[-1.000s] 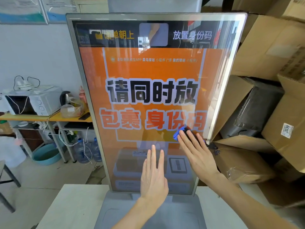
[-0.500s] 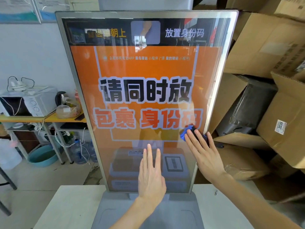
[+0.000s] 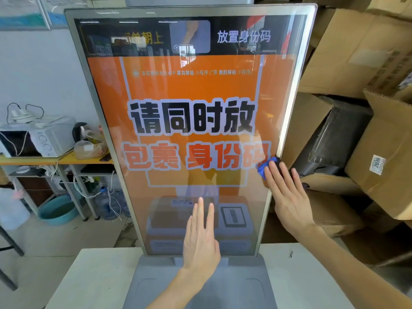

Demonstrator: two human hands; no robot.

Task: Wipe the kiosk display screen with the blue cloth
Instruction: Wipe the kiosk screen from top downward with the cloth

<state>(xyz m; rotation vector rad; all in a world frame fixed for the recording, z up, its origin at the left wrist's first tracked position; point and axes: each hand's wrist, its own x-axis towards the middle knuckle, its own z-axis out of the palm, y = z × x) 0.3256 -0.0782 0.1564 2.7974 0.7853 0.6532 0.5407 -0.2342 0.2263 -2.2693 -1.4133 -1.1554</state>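
The tall kiosk display screen (image 3: 191, 90) stands upright in front of me, showing an orange page with large black and red characters. My right hand (image 3: 287, 195) lies flat with straight fingers at the screen's right edge and presses the blue cloth (image 3: 264, 167) against the glass; only a crumpled blue corner shows past my fingertips. My left hand (image 3: 201, 237) rests flat on the lower middle of the screen, fingers straight and together, holding nothing.
The kiosk's grey base (image 3: 200, 284) sits on a white table (image 3: 93, 277). Stacked cardboard boxes (image 3: 361, 54) crowd the right side. At left, a yellow shelf (image 3: 33, 160) carries a microwave (image 3: 38, 141) and a kettle; a teal basin (image 3: 58, 210) lies on the floor.
My right hand has slid the blue cloth rightward from inside the screen to its right edge. My left hand has stayed flat on the lower screen.
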